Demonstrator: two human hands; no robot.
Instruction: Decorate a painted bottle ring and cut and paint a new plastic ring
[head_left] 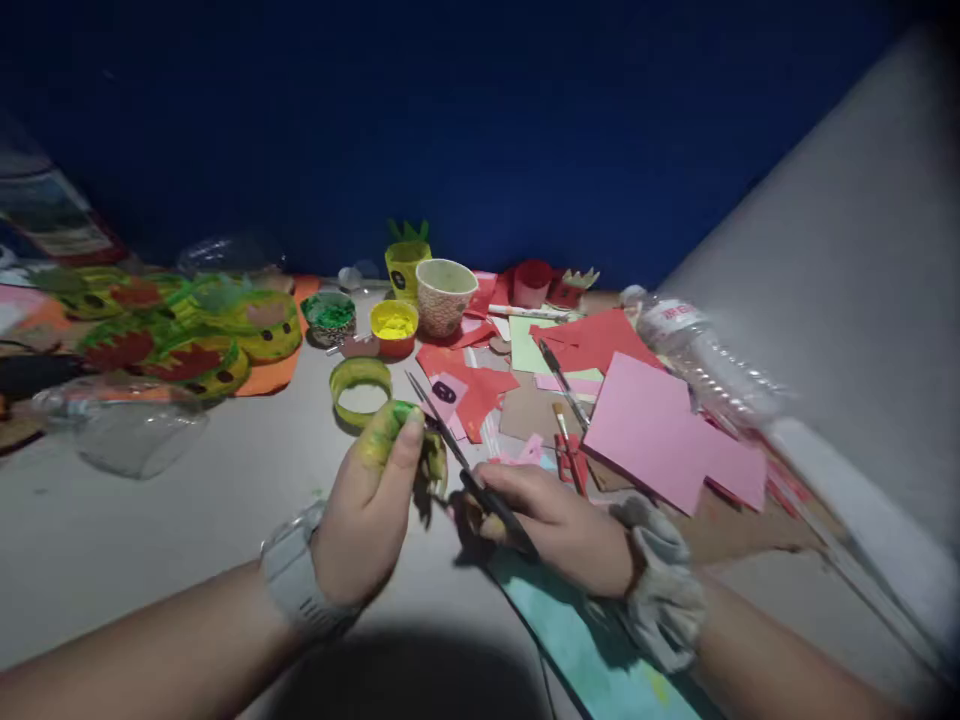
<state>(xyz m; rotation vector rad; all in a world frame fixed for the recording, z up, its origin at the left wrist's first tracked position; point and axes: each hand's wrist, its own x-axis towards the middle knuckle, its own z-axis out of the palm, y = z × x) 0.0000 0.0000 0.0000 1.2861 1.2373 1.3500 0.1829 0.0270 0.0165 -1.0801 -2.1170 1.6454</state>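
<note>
Pale grey watch [301, 574] on left — bunched grey-green scrunchie [661, 592] on right.

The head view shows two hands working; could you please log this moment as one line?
left hand: holds green piece | right hand: holds scissors | beyond left hand: yellow-green ring, yellow paint cup

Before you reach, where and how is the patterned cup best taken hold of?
Probably pinch the patterned cup by its rim's right side, coming from above and right: it stands upright, mouth open, while the yellow cup and yellow-filled pot crowd its left.
</note>
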